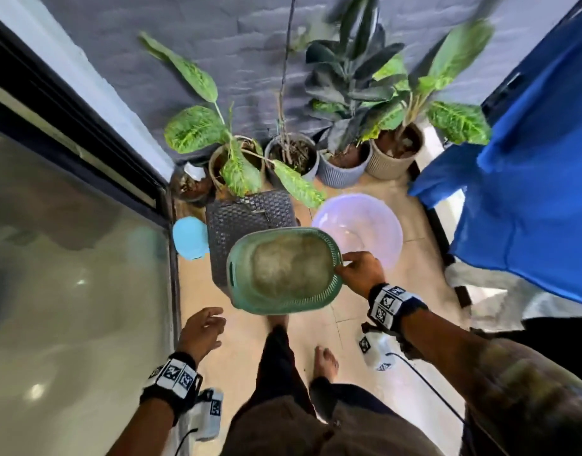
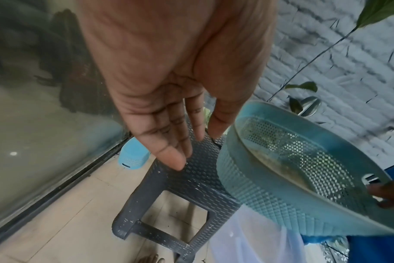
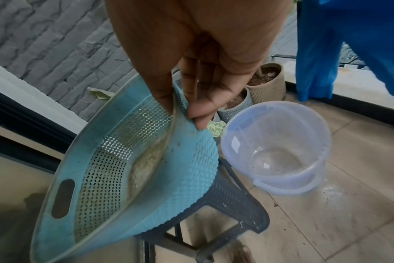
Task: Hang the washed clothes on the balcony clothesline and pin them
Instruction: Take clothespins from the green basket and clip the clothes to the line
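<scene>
My right hand (image 1: 358, 271) pinches the rim of a teal perforated laundry basket (image 1: 284, 269), thumb inside and fingers (image 3: 198, 110) outside the wall. The basket (image 3: 115, 169) is held above a dark woven stool (image 1: 246, 222) and looks empty, with a stained bottom (image 2: 288, 154). My left hand (image 1: 202, 330) hovers open below and to the left of the basket, its fingers (image 2: 169, 156) straight and holding nothing. A blue garment (image 1: 529, 192) hangs at the right.
A clear plastic bucket (image 3: 277, 153) stands on the wet tiled floor right of the stool (image 3: 234, 204). Several potted plants (image 1: 342, 159) line the grey brick wall. A glass sliding door (image 1: 69, 258) runs along the left. A small light-blue object (image 1: 190, 237) lies by the door.
</scene>
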The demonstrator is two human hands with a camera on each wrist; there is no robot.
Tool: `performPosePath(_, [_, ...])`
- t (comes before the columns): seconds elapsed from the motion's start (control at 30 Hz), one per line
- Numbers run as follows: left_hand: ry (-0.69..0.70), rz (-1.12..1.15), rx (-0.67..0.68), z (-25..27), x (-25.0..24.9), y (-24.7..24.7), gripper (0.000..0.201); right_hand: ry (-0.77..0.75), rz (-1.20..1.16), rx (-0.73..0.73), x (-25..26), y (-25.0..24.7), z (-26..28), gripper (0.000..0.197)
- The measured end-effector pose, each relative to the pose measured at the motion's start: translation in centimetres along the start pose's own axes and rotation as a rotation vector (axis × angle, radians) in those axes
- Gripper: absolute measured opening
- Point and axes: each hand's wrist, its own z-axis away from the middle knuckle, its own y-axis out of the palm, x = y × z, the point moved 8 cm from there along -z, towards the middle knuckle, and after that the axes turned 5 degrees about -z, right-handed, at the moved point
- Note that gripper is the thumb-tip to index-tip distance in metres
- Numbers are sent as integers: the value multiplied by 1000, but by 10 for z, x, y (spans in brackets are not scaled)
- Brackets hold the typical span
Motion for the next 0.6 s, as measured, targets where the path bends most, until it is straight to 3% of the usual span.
performPosePath(0.07, [7, -58, 8, -18, -3, -1, 19, -3, 7, 19, 16, 7, -16, 25])
performPosePath(0.2, [16, -180, -33, -116, -10, -12, 27, -22, 25, 19, 51, 50, -94, 21])
performPosePath(0.37, [3, -228, -93, -187, -19, -14, 69, -8, 16, 51, 65, 94, -151, 28])
performPosePath(0.5, [19, -267, -119, -216, -21, -15, 72, 14, 9, 80, 59, 108, -168, 39])
performPosePath(0.6, [8, -255, -138, -223, -19, -18, 57, 22, 4, 108, 53, 112, -176, 32])
